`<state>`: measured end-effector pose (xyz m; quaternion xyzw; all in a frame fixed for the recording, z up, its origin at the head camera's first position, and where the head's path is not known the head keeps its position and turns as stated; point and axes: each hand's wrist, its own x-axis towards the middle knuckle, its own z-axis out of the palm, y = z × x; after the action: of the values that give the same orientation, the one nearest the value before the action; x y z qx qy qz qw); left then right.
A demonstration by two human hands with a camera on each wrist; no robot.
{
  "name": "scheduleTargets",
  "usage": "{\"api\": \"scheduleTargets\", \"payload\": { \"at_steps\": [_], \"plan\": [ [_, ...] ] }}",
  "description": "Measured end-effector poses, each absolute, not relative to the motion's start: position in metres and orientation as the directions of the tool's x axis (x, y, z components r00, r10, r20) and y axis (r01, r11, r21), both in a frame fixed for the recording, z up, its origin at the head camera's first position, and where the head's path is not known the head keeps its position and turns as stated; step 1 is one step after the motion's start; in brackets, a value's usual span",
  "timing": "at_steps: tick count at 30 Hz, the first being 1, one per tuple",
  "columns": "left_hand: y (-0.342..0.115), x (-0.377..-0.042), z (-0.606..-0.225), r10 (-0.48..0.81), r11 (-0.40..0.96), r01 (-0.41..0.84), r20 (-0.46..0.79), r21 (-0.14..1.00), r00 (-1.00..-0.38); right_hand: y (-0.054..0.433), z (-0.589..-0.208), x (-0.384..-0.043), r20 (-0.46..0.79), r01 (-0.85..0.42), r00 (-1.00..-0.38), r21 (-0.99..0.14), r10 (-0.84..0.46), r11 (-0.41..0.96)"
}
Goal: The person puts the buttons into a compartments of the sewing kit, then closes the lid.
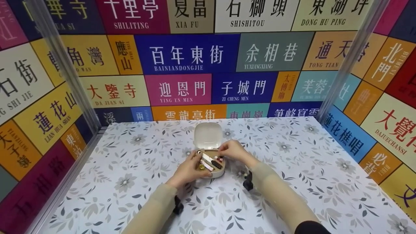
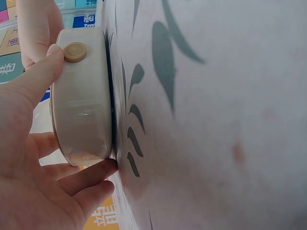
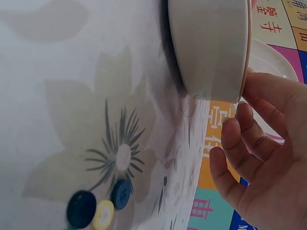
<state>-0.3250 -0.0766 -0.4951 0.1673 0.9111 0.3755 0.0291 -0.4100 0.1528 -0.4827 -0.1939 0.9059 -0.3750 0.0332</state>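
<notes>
A white sewing box (image 1: 218, 173) stands on the table with its rounded lid (image 1: 208, 135) raised. Inside lie a long white-and-black tool (image 1: 211, 159), small red and white pieces, and a yellowish round piece (image 1: 202, 167). My left hand (image 1: 188, 169) holds the box from its left side; in the left wrist view its thumb lies beside the round gold clasp (image 2: 75, 52) and its fingers wrap the wall. My right hand (image 1: 234, 151) is at the right rim, fingers bent. Its fingertips reach over the box edge (image 3: 243, 72), and whether they pinch anything is hidden.
In the right wrist view, two dark blue buttons (image 3: 81, 209) and a yellow button (image 3: 103, 214) lie on the flower-patterned tabletop (image 1: 126, 201), close to the right wrist. Walls with coloured sign panels (image 1: 187, 53) stand behind and at both sides.
</notes>
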Motion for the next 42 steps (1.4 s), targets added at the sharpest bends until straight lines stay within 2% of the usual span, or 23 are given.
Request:
{"api": "scheduleTargets", "payload": {
  "at_steps": [11, 26, 42],
  "plan": [
    [-0.0774, -0.3258, -0.4943, 0.337, 0.637, 0.306, 0.101, 0.707, -0.936, 0.1503, -0.4842, -0.4119, 0.114, -0.355, -0.918, -0.666, -0.381, 0.656],
    [-0.0771, -0.3248, -0.4953, 0.325, 0.647, 0.282, 0.078, 0.709, -0.943, 0.1499, -0.4889, -0.4130, 0.129, -0.357, -0.920, -0.662, -0.370, 0.658],
    [-0.0776, -0.3247, -0.4931, 0.337, 0.663, 0.294, 0.076, 0.688, -0.938, 0.1538, -0.4818, -0.4061, 0.138, -0.337, -0.928, -0.710, -0.347, 0.618]
  ]
}}
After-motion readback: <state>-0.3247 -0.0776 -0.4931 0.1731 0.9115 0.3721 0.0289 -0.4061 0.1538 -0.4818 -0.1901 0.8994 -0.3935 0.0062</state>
